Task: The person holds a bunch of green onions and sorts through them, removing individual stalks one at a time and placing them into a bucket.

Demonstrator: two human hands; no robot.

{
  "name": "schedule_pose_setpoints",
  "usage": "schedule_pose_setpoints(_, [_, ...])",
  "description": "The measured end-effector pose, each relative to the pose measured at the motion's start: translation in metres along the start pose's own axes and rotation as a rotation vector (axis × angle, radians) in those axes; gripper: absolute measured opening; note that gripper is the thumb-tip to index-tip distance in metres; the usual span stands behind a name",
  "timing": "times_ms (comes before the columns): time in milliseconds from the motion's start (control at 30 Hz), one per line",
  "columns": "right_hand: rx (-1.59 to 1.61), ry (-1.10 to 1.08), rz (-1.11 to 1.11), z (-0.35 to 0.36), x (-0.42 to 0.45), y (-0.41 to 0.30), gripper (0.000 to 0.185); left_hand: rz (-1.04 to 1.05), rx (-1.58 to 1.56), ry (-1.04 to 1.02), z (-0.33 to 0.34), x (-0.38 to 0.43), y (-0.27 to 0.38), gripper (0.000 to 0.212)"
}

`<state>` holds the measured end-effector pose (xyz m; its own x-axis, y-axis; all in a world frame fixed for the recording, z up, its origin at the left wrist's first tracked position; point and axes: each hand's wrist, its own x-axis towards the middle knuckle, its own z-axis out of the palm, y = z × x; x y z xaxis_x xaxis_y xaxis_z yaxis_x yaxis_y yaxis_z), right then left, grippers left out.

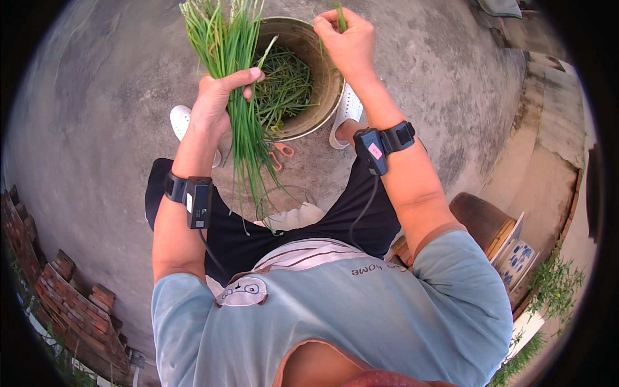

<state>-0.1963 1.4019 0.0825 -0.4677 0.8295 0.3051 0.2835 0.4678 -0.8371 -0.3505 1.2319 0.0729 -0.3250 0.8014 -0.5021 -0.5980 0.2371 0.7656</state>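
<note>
A thick bunch of long green garlic chives (244, 118) is gripped in my left hand (217, 99). The paler ends point up and away, while thin green tips with a few small buds hang towards my lap. One pale-tipped stalk (267, 52) sticks out by my left thumb. My right hand (349, 43) pinches a small green piece of stalk (341, 18) over the right rim of a round bucket (321, 80). Inside the bucket lies a tangled heap of green trimmings (287, 82). The bunch partly covers the bucket's left side.
Orange-handled scissors (283, 152) lie on the concrete floor (111, 106) between my feet, partly hidden by the chives. White shoes (349, 109) flank the bucket. Stacked bricks (80, 314) stand at lower left. A brown container (478, 215) and leafy plants (556, 280) are at right.
</note>
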Motion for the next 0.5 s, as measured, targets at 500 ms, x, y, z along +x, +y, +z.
schedule_pose_setpoints(500, [0.007, -0.501, -0.232, 0.016, -0.016, -0.015, 0.015, 0.084, 0.141, 0.021, 0.001, -0.003, 0.0, 0.02])
